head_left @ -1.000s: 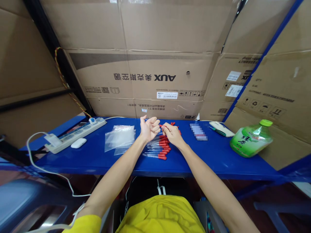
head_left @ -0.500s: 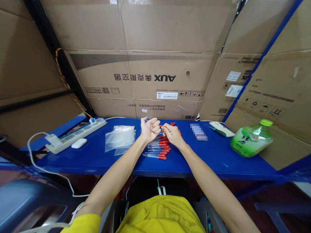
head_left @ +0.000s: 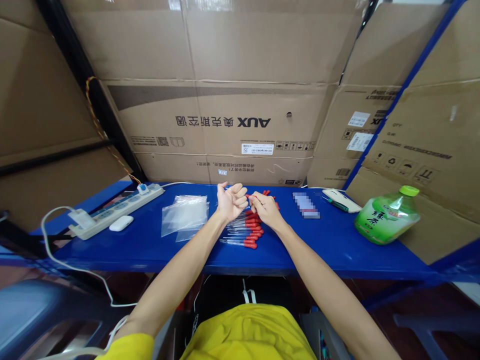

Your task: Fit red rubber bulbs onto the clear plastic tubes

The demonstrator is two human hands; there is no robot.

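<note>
My left hand (head_left: 231,202), palm turned up, has its fingers curled and thumb held out; what lies inside those fingers is hidden. Close on its right, my right hand (head_left: 264,208) is closed in a pinch on a dropper, whose red rubber bulb (head_left: 249,196) shows between the two hands. Below and behind the hands lies a pile of droppers (head_left: 250,245) with clear thin tubes pointing left and red bulbs to the right. Part of that pile is covered by my hands and wrists. Clear plastic bags (head_left: 186,215) lie flat to the left of my left hand.
On the left of the blue table (head_left: 300,255) are a power strip (head_left: 122,207) and a white case (head_left: 121,223). To the right lie a pixelated flat object (head_left: 306,205), a green-handled tool (head_left: 337,204) and a green bottle (head_left: 387,217). Cardboard (head_left: 225,100) walls the back.
My hands hold nearly the same pose, still close together at the red bulb. The whole view has shifted very slightly.
</note>
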